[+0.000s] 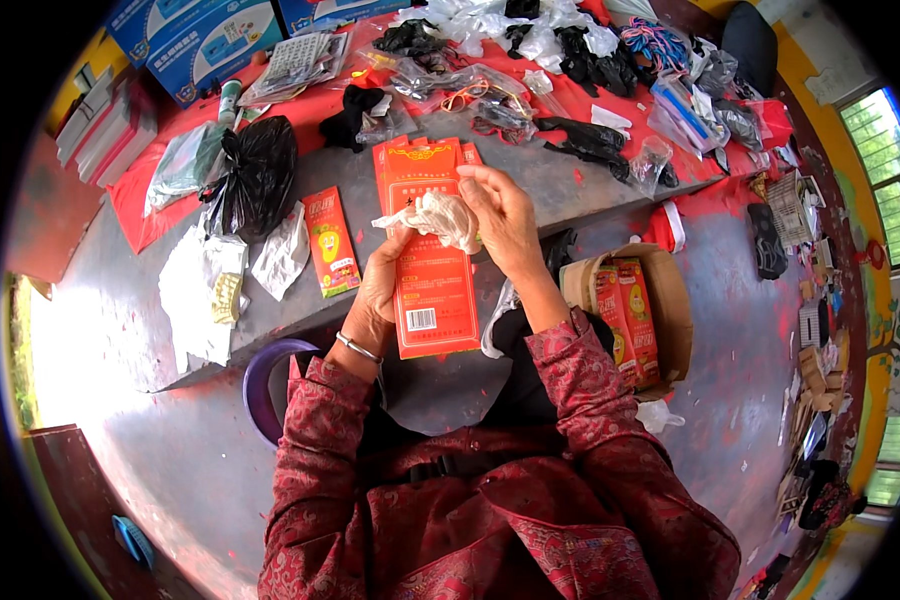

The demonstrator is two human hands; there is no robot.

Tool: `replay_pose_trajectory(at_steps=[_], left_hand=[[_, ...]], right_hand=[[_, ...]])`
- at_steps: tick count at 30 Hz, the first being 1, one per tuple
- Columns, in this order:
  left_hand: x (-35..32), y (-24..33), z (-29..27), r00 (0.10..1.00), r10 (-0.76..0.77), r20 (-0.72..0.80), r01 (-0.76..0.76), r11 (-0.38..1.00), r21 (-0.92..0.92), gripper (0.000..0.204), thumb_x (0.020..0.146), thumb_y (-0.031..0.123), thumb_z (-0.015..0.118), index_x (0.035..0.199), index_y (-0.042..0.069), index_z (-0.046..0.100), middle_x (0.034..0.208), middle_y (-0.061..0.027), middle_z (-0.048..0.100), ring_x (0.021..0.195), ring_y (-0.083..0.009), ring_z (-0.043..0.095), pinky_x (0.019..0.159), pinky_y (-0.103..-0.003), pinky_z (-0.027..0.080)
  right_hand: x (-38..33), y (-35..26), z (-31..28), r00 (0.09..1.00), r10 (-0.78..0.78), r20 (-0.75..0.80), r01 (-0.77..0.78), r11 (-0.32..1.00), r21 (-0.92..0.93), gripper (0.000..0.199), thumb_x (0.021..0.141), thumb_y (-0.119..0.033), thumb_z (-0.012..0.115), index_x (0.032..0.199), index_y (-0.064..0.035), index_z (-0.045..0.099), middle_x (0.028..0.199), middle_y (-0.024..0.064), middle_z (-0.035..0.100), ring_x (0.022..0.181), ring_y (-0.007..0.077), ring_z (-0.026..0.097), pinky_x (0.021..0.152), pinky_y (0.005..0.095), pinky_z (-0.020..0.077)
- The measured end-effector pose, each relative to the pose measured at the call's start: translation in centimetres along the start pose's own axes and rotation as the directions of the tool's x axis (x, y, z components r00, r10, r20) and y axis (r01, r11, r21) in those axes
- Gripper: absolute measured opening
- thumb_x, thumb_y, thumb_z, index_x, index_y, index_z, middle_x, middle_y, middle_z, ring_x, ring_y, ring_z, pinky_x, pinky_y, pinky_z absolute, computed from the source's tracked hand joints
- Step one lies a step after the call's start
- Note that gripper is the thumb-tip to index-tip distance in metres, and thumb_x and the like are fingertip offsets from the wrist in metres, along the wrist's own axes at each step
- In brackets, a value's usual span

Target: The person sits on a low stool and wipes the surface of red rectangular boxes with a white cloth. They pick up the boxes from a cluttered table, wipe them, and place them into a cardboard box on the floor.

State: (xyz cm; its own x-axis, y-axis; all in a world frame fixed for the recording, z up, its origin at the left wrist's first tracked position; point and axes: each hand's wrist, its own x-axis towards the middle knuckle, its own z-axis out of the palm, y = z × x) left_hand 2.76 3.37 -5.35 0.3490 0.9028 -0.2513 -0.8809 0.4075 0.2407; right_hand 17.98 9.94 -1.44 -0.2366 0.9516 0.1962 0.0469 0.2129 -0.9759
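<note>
Above my lap, my left hand [378, 280] grips a flat red printed box [436, 310] by its left edge, the thumb lying on its face. A crumpled off-white cloth [440, 218] lies across the upper part of that box, its left end by my left thumb. My right hand [506, 220] is closed at the box's upper right, fingers curled, with the cloth bunched against it; its exact grip is partly hidden. Just behind, more red boxes [410, 150] lie on the grey table [355, 165]. Left of my hands lies a red packet with a yellow cartoon figure [332, 245].
An opened cardboard carton [675, 310] holding red packets stands right of my lap. A purple bucket [260, 390] is at my left. A black plastic bag [255, 175], white paper [198, 300] and clear bags [480, 90] crowd the table. Blue boxes [205, 55] stand far left.
</note>
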Motion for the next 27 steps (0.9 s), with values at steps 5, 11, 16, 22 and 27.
replay_pose_trajectory(at_steps=[5, 11, 16, 22, 27], left_hand=[[0.0, 0.4, 0.2, 0.998, 0.037, 0.046, -0.036, 0.999, -0.027, 0.047, 0.088, 0.032, 0.053, 0.123, 0.002, 0.042, 0.112, -0.0197, 0.055, 0.096, -0.037, 0.059, 0.082, -0.049, 0.051], [-0.3, 0.8, 1.2, 0.99, 0.025, 0.135, -0.042, 0.991, 0.127, 0.054, 0.088, 0.038, 0.048, 0.128, 0.003, 0.038, 0.113, -0.022, 0.054, 0.095, -0.0394, 0.058, 0.082, -0.053, 0.048], [-0.4, 1.0, 0.4, 1.0, -0.015, 0.017, 0.014, 0.999, 0.047, 0.055, 0.089, 0.038, 0.048, 0.126, -0.002, 0.039, 0.115, -0.0247, 0.053, 0.097, -0.0416, 0.057, 0.083, -0.054, 0.047], [0.2, 0.3, 0.0, 0.986, -0.122, 0.115, 0.116, 0.992, 0.054, 0.057, 0.089, 0.041, 0.047, 0.127, -0.001, 0.04, 0.116, -0.021, 0.053, 0.097, -0.0369, 0.058, 0.082, -0.052, 0.048], [0.7, -0.6, 0.4, 0.996, -0.03, 0.083, 0.036, 0.997, -0.068, 0.059, 0.089, 0.054, 0.037, 0.124, 0.006, 0.046, 0.115, -0.0141, 0.056, 0.102, -0.0284, 0.057, 0.087, -0.046, 0.046]], right_hand=[[-1.2, -2.2, 0.2, 0.924, -0.381, 0.043, 0.363, 0.833, -0.417, 0.031, 0.083, -0.02, 0.063, 0.104, 0.0016, 0.056, 0.093, 0.0071, 0.061, 0.081, 0.0125, 0.059, 0.069, 0.0245, 0.0472], [0.4, -0.2, -2.4, 0.959, 0.196, -0.204, -0.089, 0.894, 0.439, 0.012, 0.087, -0.008, 0.055, 0.086, 0.0014, 0.061, 0.077, 0.0019, 0.06, 0.066, 0.0083, 0.054, 0.06, 0.0219, 0.0431], [1.1, 0.9, -5.7, 0.929, 0.301, -0.216, -0.013, 0.609, 0.793, 0.011, 0.09, -0.009, 0.051, 0.092, -0.0025, 0.059, 0.09, 0.005, 0.063, 0.08, 0.0129, 0.06, 0.073, 0.0266, 0.0488], [-0.2, -3.7, -4.3, 0.913, -0.117, -0.39, 0.258, 0.907, 0.332, 0.012, 0.087, -0.008, 0.054, 0.095, -0.002, 0.06, 0.093, 0.0033, 0.062, 0.085, 0.0153, 0.06, 0.075, 0.0287, 0.0486], [-3.2, -2.2, 0.8, 0.902, -0.366, 0.229, 0.43, 0.81, -0.399, 0.011, 0.081, -0.013, 0.059, 0.088, -0.0052, 0.064, 0.088, 0.0071, 0.061, 0.081, 0.0236, 0.061, 0.068, 0.0318, 0.0481]])
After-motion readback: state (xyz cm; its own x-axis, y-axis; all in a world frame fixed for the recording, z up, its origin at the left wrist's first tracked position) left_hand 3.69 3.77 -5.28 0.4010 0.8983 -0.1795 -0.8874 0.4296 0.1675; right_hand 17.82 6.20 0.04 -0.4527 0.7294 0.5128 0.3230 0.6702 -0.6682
